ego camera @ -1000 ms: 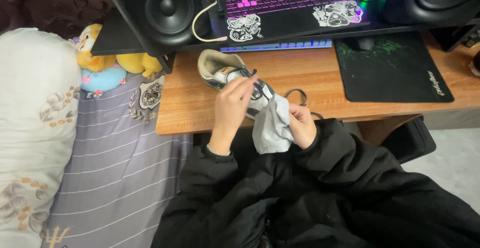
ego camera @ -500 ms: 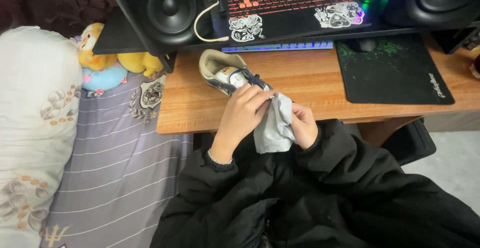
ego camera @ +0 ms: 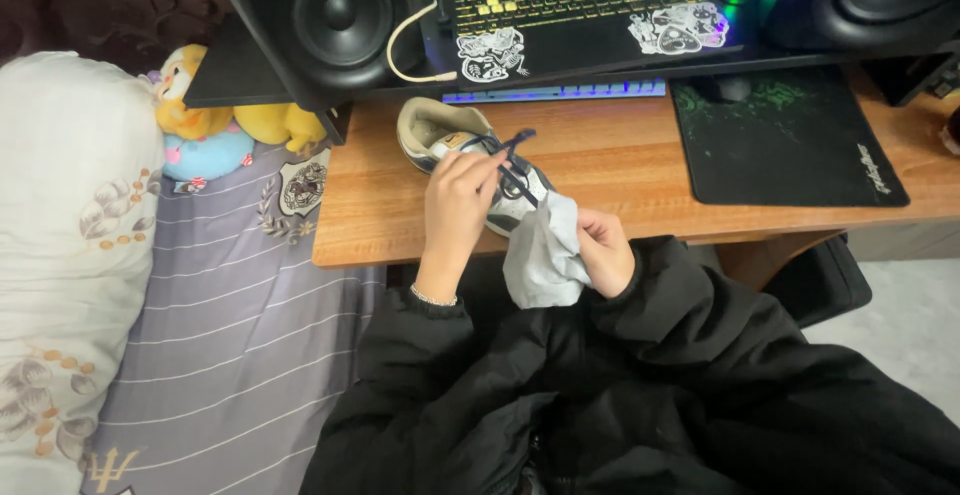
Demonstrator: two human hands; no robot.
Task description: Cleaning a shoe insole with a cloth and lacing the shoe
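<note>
A beige and grey sneaker (ego camera: 440, 130) with dark laces lies on its side at the front edge of the wooden desk (ego camera: 620, 170). My left hand (ego camera: 458, 200) rests on the shoe's side and grips it near the laces. My right hand (ego camera: 603, 248) is closed on a light grey cloth (ego camera: 540, 255), which hangs down from the shoe's toe end over the desk edge. Both arms wear black jacket sleeves.
A laptop with a lit keyboard (ego camera: 570, 5) and stickers sits at the back, between two black speakers (ego camera: 335, 20). A black mouse pad (ego camera: 785, 140) with a mouse lies to the right. A bed with a striped sheet (ego camera: 230, 325), a pillow and plush toys (ego camera: 215, 125) stands to the left.
My left hand has moved from the toe area up along the shoe toward the laces. The cloth in my right hand stays against the toe. The laptop keyboard's light changed colour.
</note>
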